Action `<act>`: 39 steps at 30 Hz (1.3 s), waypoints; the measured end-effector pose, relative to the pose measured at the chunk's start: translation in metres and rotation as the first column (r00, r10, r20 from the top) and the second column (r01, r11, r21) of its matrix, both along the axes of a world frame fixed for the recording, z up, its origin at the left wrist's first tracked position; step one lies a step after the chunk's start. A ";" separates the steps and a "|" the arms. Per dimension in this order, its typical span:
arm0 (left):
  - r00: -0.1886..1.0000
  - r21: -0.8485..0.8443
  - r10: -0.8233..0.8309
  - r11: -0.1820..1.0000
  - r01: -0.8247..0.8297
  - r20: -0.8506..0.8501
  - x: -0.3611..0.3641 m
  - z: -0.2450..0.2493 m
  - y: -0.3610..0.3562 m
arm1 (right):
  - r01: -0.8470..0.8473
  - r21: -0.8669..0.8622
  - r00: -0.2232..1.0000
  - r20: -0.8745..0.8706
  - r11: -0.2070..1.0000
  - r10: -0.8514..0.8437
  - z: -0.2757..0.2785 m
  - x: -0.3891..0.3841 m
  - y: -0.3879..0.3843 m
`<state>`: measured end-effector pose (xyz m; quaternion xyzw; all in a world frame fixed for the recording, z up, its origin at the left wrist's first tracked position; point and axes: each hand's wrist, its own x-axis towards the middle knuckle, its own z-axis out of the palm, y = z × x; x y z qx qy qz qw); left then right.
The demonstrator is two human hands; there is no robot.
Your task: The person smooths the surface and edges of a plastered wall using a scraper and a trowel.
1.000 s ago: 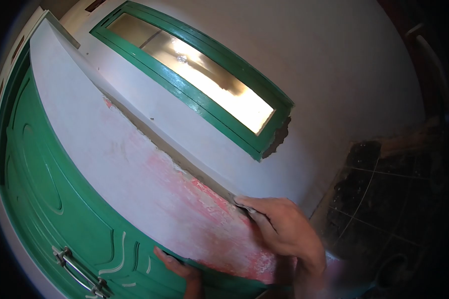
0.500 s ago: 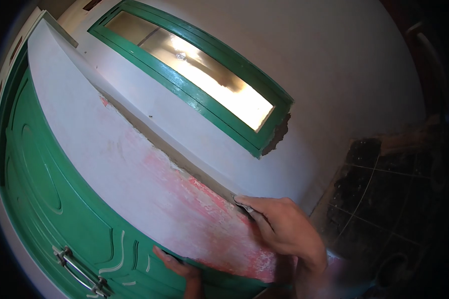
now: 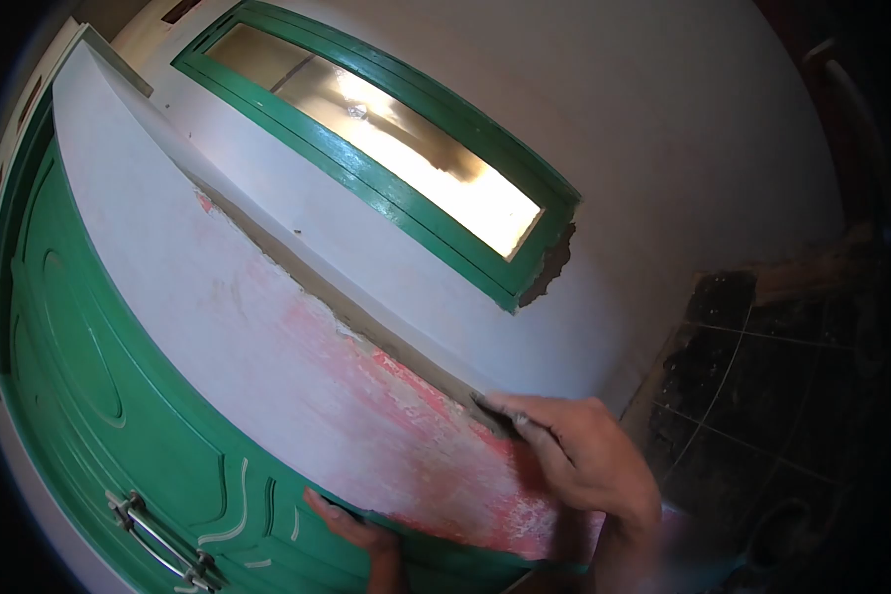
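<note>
My right hand [image 3: 589,455] is closed at the wall's broken edge, its fingertips pinching a thin, dark flat piece [image 3: 495,411] whose kind I cannot make out. That piece touches the rough grey strip of plaster [image 3: 386,342] along the edge. Beside it, the white wall face [image 3: 257,346] has scraped patches showing pink and red paint [image 3: 436,416]. My left hand [image 3: 356,527] lies with fingers stretched out where the wall face meets the green door [image 3: 89,337], holding nothing that I can see.
A green-framed window [image 3: 396,148] is set in the white wall, with broken plaster [image 3: 549,267] at its lower corner. Metal handles [image 3: 158,540] stick out from the door. Dark tiles [image 3: 752,376] lie to the right, at the wall's foot.
My right hand has shifted slightly right and down along the edge with the thin piece. My left hand stays in place.
</note>
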<state>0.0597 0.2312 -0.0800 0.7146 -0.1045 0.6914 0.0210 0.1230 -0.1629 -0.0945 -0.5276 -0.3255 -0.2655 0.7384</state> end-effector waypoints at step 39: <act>0.997 0.025 -0.071 0.997 0.071 -0.013 0.000 -0.007 0.022 | 0.168 0.000 0.982 0.091 0.986 -0.168 0.031 -0.022 0.015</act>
